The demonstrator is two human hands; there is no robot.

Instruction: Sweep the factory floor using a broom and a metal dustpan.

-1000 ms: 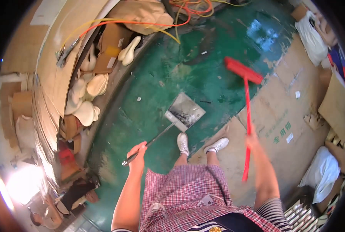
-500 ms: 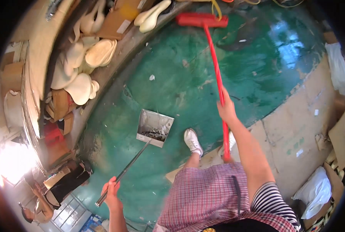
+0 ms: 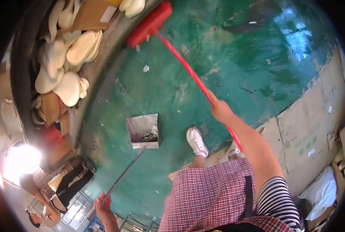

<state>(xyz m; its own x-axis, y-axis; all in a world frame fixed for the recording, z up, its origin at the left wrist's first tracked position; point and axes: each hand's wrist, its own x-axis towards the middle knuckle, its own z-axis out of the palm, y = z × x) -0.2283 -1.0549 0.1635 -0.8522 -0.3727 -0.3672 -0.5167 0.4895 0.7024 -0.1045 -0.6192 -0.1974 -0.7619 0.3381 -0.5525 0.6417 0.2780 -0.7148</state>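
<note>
My right hand [image 3: 222, 111] is closed round the red handle of a broom [image 3: 184, 63]. The red broom head [image 3: 149, 24] rests at the far left of the green floor, beside the ledge. In my left hand [image 3: 104, 205] is the thin metal handle of a long-handled dustpan [image 3: 142, 120]. The pan lies on the floor ahead and to the left of my feet, with grey debris [image 3: 151, 134] inside it. A small white scrap [image 3: 146, 69] sits on the floor between broom head and dustpan.
Pale foam-like shaped pieces [image 3: 67, 88] and cardboard [image 3: 93, 14] crowd the ledge at left. Flattened cardboard [image 3: 292, 135] covers the floor at right, near a white plastic bag [image 3: 322, 195]. Another person [image 3: 49, 212] is at the lower left. White shoes [image 3: 197, 141] show below my apron.
The broom head has swung left and turned to a slant along the ledge. My left hand and the dustpan sit slightly further left in view. Both hands keep their holds.
</note>
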